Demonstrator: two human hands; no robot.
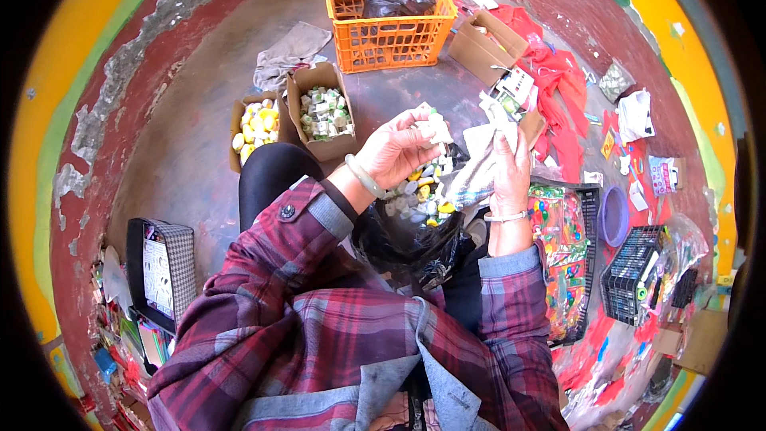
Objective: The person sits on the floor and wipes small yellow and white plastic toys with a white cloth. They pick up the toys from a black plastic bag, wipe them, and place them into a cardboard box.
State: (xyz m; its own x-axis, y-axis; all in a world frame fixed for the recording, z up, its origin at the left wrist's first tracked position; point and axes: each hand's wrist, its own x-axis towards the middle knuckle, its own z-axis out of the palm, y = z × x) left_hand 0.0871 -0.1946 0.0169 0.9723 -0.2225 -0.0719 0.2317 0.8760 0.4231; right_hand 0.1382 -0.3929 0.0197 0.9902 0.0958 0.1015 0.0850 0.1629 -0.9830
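My left hand [396, 148], a pale bangle at its wrist, pinches a small white and green piece [435, 125] over my lap. Opposite it, my right hand [511, 177] is closed on a whitish cloth [479, 150] that hangs down between the hands. Below them a black plastic bag [381, 241] lies open between my legs. Small rounded pieces [416, 198] in white, grey and yellow fill its mouth; the cloth hides some of them. What exactly the pieces are, I cannot make out.
Beyond my left knee stand a cardboard box [348, 146] of white-green pieces and another box [235, 161] of yellow and white ones. An orange crate [391, 46] sits at the far side. To the right are a black tray [592, 247] of colourful packets, a purple basin [613, 217] and a black basket [630, 275].
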